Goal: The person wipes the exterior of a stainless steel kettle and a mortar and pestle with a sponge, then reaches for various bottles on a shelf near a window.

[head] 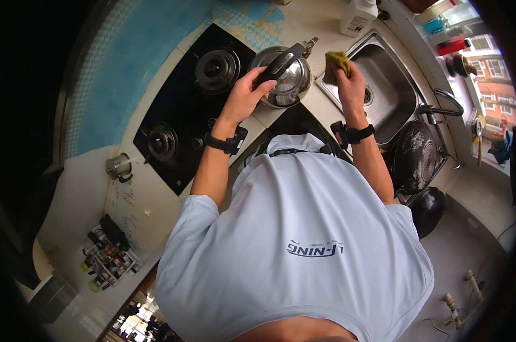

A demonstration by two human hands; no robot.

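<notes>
My left hand (245, 96) is closed around the lower end of the black handle of a stainless steel kettle (302, 81). That kettle stands on the counter at the right edge of the black gas hob (181, 111), its spout turned away from me. Part of the lid is hidden under the handle. In my right hand (352, 87) is a yellow-green cloth (336, 68), bunched in the fingers and held above the near-left rim of the steel sink (394, 72). The cloth and kettle are apart.
A white plastic jug (359, 18) stands behind the sink, and a tap (442, 107) reaches over its right side. Two dark pans (416, 154) lean near the sink. On the left are a small metal pot (119, 166) and a rack of bottles (110, 256).
</notes>
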